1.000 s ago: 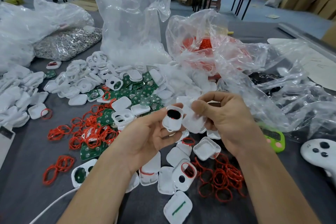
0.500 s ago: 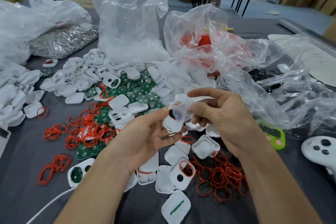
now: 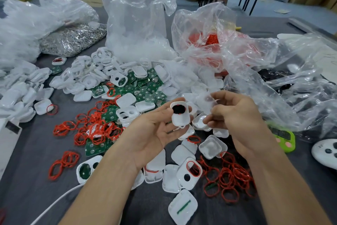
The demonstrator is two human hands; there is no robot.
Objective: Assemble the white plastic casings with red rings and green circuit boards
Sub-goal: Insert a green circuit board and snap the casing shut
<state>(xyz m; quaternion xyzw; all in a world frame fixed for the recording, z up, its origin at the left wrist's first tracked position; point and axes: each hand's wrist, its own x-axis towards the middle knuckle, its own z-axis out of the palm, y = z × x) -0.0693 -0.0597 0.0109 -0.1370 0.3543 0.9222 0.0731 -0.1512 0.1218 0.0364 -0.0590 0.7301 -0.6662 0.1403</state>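
Red rings [image 3: 228,179] and loose white shells [image 3: 170,178] lay nearest on the grey table [image 3: 32,151]. Above them the left hand [image 3: 155,133] gripped a white casing [image 3: 179,115]; the right hand [image 3: 237,117] pinched a blurred translucent piece [image 3: 209,100]. Green circuit boards [image 3: 145,86] lay beyond.

My left grip [image 3: 155,133] holds a white casing [image 3: 179,118], dark red-rimmed opening up | my right grip [image 3: 237,120] pinches a blurred clear piece [image 3: 209,100] just beside it | red rings [image 3: 228,179] loose on surface [image 3: 36,155]

1. Left hand [image 3: 155,133] lies palm-up, thumb and fingertips gripping a white casing [image 3: 179,115].
2. Right hand [image 3: 235,115] hangs just beside it, fingers curled, pinching a blurred pale piece [image 3: 207,104].
3. Bare left forearm [image 3: 102,188] and right forearm [image 3: 284,188] converge from the lower edge.
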